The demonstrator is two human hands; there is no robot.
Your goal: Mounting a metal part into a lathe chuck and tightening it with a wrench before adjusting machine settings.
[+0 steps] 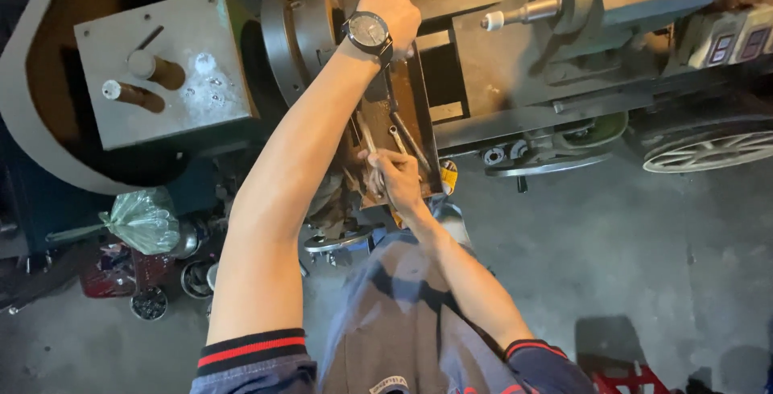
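My left hand, with a black wristwatch on its wrist, reaches far forward and is closed over a part at the top of a worn metal lathe. What it grips is hidden under the fingers. My right hand is lower down at the lathe's rusty carriage, fingers closed around the handle of a slim metal wrench that points away from me. A second thin metal tool lies just left of it.
A grey gearbox housing with two lever knobs is at the left. A handle sticks out at the upper right, and a spoked handwheel sits at the right edge. A green plastic bag and small tins lie on the concrete floor.
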